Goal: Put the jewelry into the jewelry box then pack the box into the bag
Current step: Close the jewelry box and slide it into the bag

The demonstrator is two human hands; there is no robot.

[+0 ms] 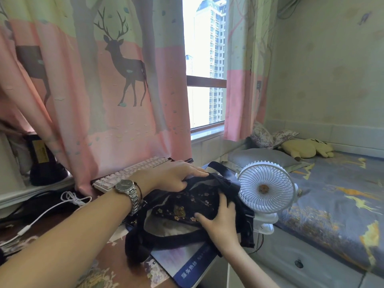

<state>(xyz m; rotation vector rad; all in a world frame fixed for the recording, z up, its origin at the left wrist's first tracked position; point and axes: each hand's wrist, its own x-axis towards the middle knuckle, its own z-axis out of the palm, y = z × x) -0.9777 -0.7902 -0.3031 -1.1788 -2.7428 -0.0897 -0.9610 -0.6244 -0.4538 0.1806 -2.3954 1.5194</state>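
Observation:
A black fabric bag point(172, 238) with dark straps lies on the desk near its right edge. A dark jewelry box point(187, 204) with small gold flowers and a gold clasp sits in the bag's mouth, partly covered by cloth. My left hand point(172, 175), with a metal watch on the wrist, presses down on the bag's far rim and grips the fabric. My right hand point(220, 219) holds the near right side of the box through the opening. No loose jewelry shows.
A white clip fan point(267, 188) stands right beside the bag at the desk edge. A pink keyboard point(128, 173) lies behind, under the deer curtain point(104, 90). A white cable point(52, 210) runs at left. A printed pad point(187, 267) is under the bag. A bed point(332, 194) lies right.

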